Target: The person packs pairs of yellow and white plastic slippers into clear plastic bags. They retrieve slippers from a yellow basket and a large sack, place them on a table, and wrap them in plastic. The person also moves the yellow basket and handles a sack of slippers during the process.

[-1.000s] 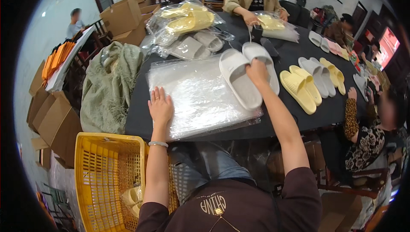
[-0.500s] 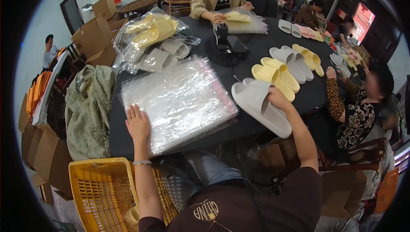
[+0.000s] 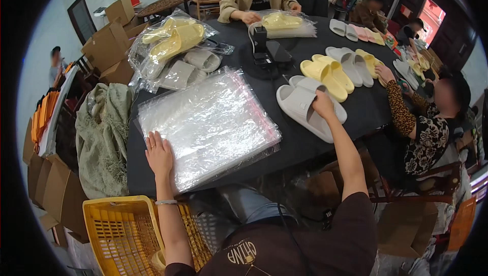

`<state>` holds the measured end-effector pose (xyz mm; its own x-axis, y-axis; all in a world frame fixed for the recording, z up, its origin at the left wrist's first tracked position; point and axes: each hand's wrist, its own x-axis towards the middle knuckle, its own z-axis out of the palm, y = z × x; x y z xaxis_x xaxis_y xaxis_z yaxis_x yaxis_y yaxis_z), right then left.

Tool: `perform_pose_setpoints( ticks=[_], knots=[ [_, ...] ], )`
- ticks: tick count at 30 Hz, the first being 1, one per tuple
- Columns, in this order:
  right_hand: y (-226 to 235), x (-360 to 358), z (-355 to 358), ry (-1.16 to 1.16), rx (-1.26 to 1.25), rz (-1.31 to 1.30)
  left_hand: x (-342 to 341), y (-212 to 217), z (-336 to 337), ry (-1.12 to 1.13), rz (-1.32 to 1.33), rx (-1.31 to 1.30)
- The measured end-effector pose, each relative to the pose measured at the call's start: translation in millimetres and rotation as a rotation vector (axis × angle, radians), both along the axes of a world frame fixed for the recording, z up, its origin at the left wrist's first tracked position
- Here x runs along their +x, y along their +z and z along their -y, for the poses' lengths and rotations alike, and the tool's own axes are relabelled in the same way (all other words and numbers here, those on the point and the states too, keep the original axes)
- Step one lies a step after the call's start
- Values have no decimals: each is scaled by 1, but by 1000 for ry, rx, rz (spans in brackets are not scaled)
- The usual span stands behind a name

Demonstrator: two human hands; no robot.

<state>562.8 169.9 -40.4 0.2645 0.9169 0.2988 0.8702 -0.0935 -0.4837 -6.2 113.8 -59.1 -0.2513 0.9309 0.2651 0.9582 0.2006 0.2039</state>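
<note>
Head view: right hand (image 3: 323,105) grasping gray slippers (image 3: 299,104) on the black counter (image 3: 371,101), right of center. Left hand (image 3: 159,155) released, fingers straight, lying on the clear bag stack (image 3: 209,123) edge, left of center.

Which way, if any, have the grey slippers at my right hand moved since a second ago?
Yes: the grey slippers moved right, from over the clear bag stack to beside it.
</note>
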Motion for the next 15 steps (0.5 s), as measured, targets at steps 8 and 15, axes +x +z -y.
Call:
perform_pose_setpoints(
  ticks=[8,15],
  knots=[
    [-8,1,-46,-342,23,89,3,-1,-2,-6,-20,7],
    [-15,5,-52,-410,-126,158,5,-1,-2,33,-34,-12]
  ],
)
